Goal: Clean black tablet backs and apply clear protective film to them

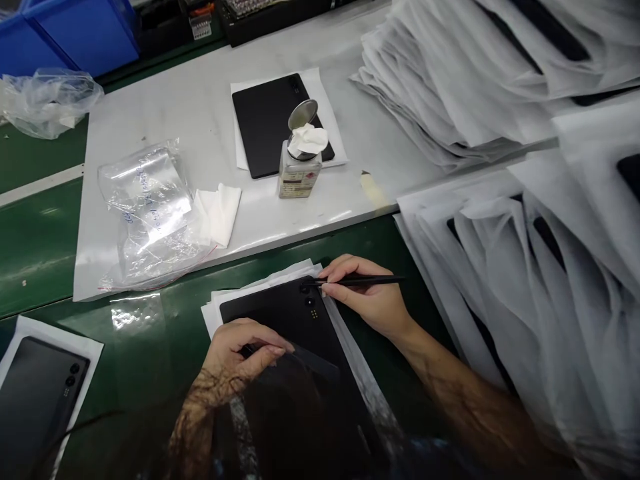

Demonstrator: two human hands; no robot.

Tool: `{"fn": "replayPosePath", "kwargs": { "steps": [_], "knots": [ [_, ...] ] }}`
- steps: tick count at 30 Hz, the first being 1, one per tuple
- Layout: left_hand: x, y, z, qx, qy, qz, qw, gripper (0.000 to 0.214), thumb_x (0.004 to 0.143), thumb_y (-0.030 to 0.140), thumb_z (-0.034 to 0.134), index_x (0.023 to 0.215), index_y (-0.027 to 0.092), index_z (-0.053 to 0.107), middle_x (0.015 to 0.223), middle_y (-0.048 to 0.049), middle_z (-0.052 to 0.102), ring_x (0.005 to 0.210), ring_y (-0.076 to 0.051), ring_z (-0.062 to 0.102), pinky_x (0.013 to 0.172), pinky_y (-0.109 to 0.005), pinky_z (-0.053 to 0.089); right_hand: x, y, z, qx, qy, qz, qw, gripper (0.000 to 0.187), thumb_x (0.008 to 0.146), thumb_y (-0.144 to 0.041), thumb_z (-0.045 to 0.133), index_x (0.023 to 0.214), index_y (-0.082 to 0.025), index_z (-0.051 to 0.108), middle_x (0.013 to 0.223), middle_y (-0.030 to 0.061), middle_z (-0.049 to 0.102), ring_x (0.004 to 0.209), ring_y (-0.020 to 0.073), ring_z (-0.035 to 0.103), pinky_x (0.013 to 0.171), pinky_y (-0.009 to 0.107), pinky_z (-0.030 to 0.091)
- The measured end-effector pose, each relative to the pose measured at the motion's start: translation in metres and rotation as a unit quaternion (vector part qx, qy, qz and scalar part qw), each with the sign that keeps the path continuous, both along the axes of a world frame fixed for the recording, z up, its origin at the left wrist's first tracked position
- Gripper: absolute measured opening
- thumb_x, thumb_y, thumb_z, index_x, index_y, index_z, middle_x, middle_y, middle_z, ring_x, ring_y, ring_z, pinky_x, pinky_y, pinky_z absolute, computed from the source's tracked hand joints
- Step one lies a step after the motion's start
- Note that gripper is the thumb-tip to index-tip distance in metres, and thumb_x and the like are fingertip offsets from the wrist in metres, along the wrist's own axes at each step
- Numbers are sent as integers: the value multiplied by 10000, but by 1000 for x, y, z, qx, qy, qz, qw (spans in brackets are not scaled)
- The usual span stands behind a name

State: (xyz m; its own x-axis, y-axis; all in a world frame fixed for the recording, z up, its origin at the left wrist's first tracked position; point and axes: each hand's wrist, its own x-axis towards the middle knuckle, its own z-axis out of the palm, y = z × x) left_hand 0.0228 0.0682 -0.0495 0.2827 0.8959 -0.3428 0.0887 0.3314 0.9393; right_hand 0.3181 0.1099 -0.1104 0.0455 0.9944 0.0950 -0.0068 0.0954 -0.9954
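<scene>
A black tablet (270,298) lies back up on white sheets, its two camera lenses near the top right corner. My right hand (373,303) is closed around slim black tweezers (380,279), whose tips reach the upper camera lens. Over the tablet's back, my left hand (243,350) pinches the end of a clear film strip (317,364) between thumb and fingers. The strip extends to the right above the tablet; whether it touches the surface I cannot tell. Dark hair and shadow hide the lower part of the tablet.
On the grey board (195,100) stand a bottle (299,175) with raised lid and white tissue, another tablet (260,127), a plastic bag (155,213) and a folded cloth (223,213). Stacks of sleeved tablets (450,87) fill the right. A third tablet (37,380) lies left.
</scene>
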Motion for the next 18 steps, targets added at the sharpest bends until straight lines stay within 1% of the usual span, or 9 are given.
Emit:
{"fn": "replayPosePath", "kwargs": {
  "steps": [6,10,12,15,18],
  "knots": [
    [-4,5,3,2,20,-28,999,31,963,410,1092,985,433,1092,937,-77,1023,711,-292,847,832,-476,828,-5,-1,-4,-7,8,-14,1000,445,953,-663,1138,841,-307,896,910,61,925,807,265,864,840,466,810],
    [-2,4,5,9,28,-17,999,26,951,407,1085,956,433,1085,910,-67,1019,718,-302,856,828,-492,813,-6,-2,-5,-8,32,-20,999,474,940,-679,1149,818,-309,880,884,57,910,767,249,851,818,451,806],
    [1,3,7,14,25,-5,1000,26,969,454,1068,946,462,1077,902,-55,1022,765,-337,893,816,-525,804,-6,-2,-4,-4,43,-15,999,477,947,-684,1144,822,-308,878,875,58,907,753,248,847,791,449,804],
    [5,3,10,15,22,-1,1000,97,1005,592,1031,937,530,1063,914,-26,1032,872,-401,944,823,-586,785,-4,-1,-4,8,55,-4,998,472,962,-678,1135,825,-308,876,863,60,905,761,256,859,742,437,794],
    [6,4,12,13,28,-3,1000,109,988,616,1033,920,536,1060,909,-22,1032,874,-419,950,827,-609,767,-3,-1,-3,9,64,4,998,462,964,-659,1137,821,-309,871,862,61,901,767,257,859,710,419,785]
  ]
}}
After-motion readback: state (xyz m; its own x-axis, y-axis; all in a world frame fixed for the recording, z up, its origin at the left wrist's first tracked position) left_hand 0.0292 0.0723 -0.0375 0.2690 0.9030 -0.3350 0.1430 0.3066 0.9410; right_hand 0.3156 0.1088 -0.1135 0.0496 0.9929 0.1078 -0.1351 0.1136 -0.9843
